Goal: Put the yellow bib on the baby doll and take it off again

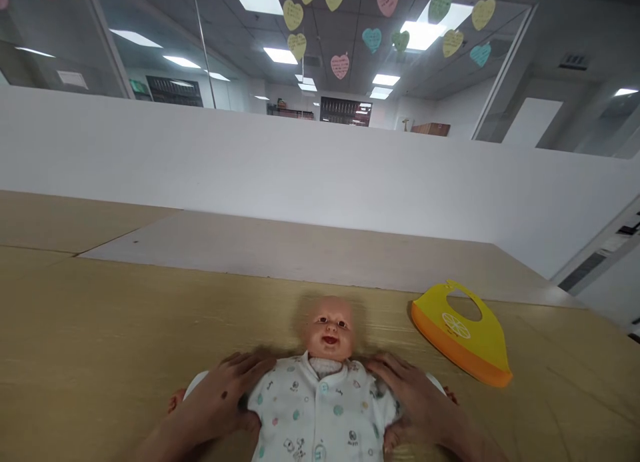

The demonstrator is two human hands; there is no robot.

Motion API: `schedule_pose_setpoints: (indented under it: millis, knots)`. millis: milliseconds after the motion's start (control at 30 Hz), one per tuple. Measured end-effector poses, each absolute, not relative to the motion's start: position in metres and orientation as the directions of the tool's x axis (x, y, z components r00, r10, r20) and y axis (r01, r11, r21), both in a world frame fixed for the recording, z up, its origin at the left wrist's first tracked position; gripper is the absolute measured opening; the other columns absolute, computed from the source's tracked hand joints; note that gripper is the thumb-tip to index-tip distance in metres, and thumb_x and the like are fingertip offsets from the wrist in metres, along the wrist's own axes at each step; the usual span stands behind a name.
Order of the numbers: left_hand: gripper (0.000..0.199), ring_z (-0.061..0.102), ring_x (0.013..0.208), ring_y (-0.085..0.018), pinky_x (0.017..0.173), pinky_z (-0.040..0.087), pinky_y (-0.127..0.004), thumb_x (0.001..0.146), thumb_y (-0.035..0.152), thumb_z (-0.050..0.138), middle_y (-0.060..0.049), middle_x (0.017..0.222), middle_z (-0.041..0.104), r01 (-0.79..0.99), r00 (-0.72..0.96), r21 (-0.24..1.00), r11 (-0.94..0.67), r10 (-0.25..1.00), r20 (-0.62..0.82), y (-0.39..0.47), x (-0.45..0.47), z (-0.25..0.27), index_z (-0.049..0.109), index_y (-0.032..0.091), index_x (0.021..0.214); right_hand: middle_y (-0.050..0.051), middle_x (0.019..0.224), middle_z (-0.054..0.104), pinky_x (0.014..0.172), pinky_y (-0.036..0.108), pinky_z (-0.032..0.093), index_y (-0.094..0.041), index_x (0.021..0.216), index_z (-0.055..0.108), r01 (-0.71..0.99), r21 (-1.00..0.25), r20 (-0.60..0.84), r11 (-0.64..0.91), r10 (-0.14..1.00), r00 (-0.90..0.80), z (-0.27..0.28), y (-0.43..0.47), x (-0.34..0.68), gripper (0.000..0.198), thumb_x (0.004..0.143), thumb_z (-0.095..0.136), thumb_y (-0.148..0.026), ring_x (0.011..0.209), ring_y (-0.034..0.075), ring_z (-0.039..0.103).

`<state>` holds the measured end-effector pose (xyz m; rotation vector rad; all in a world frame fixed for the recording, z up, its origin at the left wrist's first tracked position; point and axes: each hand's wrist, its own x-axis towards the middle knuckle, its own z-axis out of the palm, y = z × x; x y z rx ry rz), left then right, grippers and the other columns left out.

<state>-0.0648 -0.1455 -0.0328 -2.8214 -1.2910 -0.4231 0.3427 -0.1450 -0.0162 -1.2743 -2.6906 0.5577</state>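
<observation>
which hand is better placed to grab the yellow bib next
Probably the right hand: the yellow bib lies on that side, just beyond it, while the left hand is across the doll. Both hands are on the doll, so the right would need to leave it first.

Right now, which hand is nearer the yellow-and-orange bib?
Right. The right hand touches the doll on the side toward the bib, apart from it; the left hand is across the doll, farther away.
</observation>
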Motion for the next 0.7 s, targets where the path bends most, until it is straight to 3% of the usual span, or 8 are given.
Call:
schedule_pose_setpoints:
  millis: [100,300,500,700]
  knots:
    - [0.059,0.070,0.079,-0.028,0.071,0.056,-0.040,0.076,0.062,0.066,-0.009,0.096,0.076,0.747,0.625,0.044,-0.664,0.723,0.294,-0.147,-0.061,-0.034,0.064,0.026,0.122,0.020,0.137,0.053,0.100,0.052,0.047,-0.017,0.144,0.046,0.762,-0.388,-0.127,0.519,0.789,-0.601,-0.012,-0.146,0.341,0.105,0.060,0.069,-0.075,0.123,0.041,0.053]
    - [0.042,0.067,0.069,-0.024,0.063,0.052,-0.037,0.085,0.057,0.057,-0.005,0.085,0.076,0.746,0.613,0.020,-0.665,0.699,0.368,-0.148,-0.059,-0.042,0.066,0.031,0.118,0.016,0.133,0.058,0.100,0.049,0.047,-0.022,0.138,0.054,0.759,-0.364,-0.098,0.540,0.788,-0.608,-0.029,-0.146,0.347,0.096,0.059,0.070,-0.074,0.120,0.040,0.055]
    - [0.037,0.067,0.067,-0.025,0.061,0.053,-0.038,0.085,0.048,0.060,-0.005,0.082,0.075,0.765,0.609,-0.037,-0.643,0.704,0.367,-0.144,-0.061,-0.050,0.066,0.034,0.120,0.017,0.126,0.061,0.096,0.049,0.049,-0.021,0.134,0.058,0.777,-0.348,-0.114,0.524,0.799,-0.590,-0.040,-0.144,0.348,0.093,0.065,0.056,-0.084,0.113,0.038,0.058]
    - [0.041,0.069,0.068,-0.023,0.064,0.053,-0.034,0.091,0.053,0.052,-0.005,0.081,0.075,0.771,0.618,-0.113,-0.626,0.695,0.368,-0.137,-0.057,-0.040,0.066,0.025,0.116,0.019,0.127,0.058,0.096,0.046,0.050,-0.015,0.138,0.052,0.799,-0.306,-0.095,0.518,0.818,-0.567,-0.020,-0.141,0.343,0.081,0.081,0.049,-0.071,0.117,0.035,0.057]
